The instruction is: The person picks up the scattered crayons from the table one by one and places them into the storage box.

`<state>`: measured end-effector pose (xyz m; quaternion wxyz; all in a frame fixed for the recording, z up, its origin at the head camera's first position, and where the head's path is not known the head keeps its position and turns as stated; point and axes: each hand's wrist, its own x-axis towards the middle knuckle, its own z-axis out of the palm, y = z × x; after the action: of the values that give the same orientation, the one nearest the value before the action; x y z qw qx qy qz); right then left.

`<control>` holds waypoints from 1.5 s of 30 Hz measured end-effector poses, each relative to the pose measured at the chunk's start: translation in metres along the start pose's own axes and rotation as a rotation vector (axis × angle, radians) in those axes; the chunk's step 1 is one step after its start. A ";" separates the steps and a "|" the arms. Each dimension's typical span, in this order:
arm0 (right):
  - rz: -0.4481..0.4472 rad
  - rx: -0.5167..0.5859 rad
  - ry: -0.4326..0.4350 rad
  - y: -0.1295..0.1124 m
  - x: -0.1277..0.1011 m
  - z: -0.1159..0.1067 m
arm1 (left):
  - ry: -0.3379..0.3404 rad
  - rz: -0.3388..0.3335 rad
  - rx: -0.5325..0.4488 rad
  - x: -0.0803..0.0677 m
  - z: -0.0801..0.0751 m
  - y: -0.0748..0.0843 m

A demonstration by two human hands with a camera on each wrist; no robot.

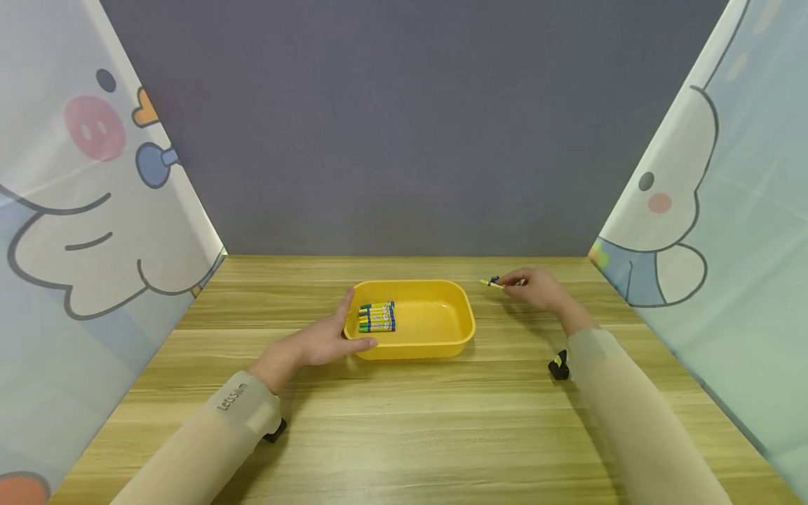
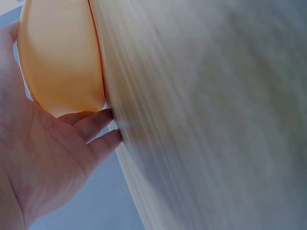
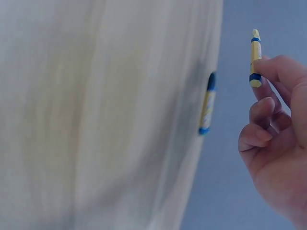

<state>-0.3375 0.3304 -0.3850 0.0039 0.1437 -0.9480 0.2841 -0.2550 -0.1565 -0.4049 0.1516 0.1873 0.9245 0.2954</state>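
My left hand [image 1: 325, 340] holds the left end of a yellow plastic tray [image 1: 435, 349], its thumb along the near rim. In the left wrist view, the fingers bend around the tray's outer wall [image 2: 62, 52]. Several crayons [image 1: 377, 317] with yellow and blue wrappers lie side by side at the tray's left end. Right of the tray, my right hand [image 1: 536, 287] pinches a pale yellow crayon [image 3: 255, 55] between thumb and fingers, above the table. A dark-tipped crayon [image 3: 207, 103] lies on the tabletop near that hand, partly hidden by it in the head view.
The wood-grain table [image 1: 404, 428] meets a dark grey panel [image 1: 404, 140] at the back. Cartoon-printed sheets [image 1: 113, 175] stand on the left and right. A small black device [image 1: 558, 366] sits beside the right cuff.
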 end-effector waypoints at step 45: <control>-0.200 0.288 -0.196 -0.184 0.017 0.139 | 0.023 0.014 0.020 0.002 0.001 -0.001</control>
<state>-0.2925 0.1041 -0.4013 -0.0810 0.2631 -0.8744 0.3995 -0.2570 -0.1563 -0.4064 0.1373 0.1917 0.9277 0.2893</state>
